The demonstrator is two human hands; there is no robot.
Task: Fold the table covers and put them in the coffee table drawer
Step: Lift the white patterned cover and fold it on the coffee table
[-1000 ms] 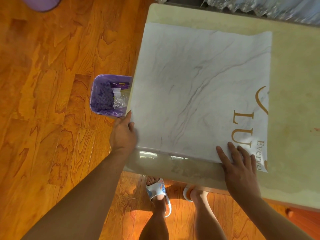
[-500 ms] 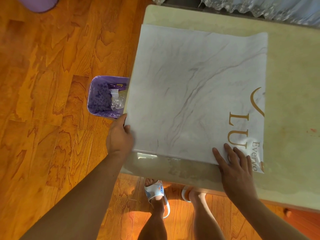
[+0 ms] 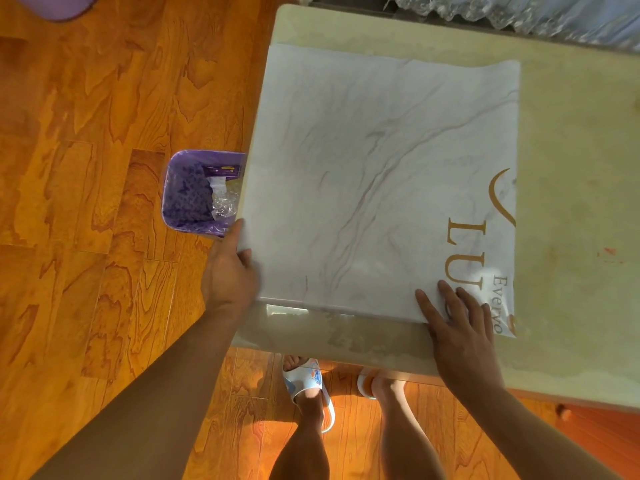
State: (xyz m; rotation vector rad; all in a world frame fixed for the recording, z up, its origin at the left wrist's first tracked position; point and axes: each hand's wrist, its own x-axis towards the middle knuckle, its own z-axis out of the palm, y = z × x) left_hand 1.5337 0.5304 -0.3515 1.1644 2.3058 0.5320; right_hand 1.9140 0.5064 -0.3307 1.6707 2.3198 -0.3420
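1. The cover [image 3: 381, 181], a marbled sheet with gold lettering, lies flat on the table [image 3: 571, 202] and fills the centre of the frame; its left edge overhangs the table's left side.
2. Your left hand [image 3: 228, 271], at centre left, holds the cover's near-left corner: the thumb lies on top of the sheet and the fingers are hidden beneath it.
3. Your right hand [image 3: 457, 323], at lower right, presses flat on the cover's near edge with its fingers straight and spread.
4. Compared with a second ago, the cover sits slightly further left and your left thumb has moved from beside the edge onto the sheet; your right hand is in the same pressing pose.
5. This suggests that the corner is now secured for a fold, with the right hand acting as anchor. No fold is visible yet.
6. A purple bin [image 3: 201, 195] stands on the floor [image 3: 86, 168] at centre left, partly under the overhanging edge.
7. No drawer is in view, so stowing remains a later step.
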